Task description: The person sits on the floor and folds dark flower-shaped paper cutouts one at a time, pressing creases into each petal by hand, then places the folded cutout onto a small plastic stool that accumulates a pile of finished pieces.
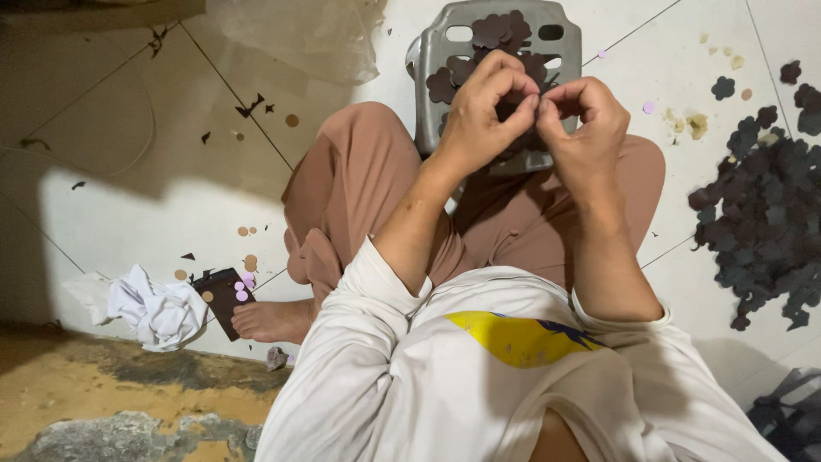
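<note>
Two hands pinched together on small dark cutout (537,109): left hand (479,115), right hand (586,120). Cutout held at fingertips, above grey stool (428,60). Separating step judged in hand; careful peel needed next. Cutout pile (761,214) lies right of grip.

There is one view only, from a camera on the person's head, looking steeply down over the chest and knees to the tiled floor (128,214). Both hands sit close, upper centre. The far edge reaches a grey stool (564,51); the right edge probably crops a dark pile (770,214).
</note>
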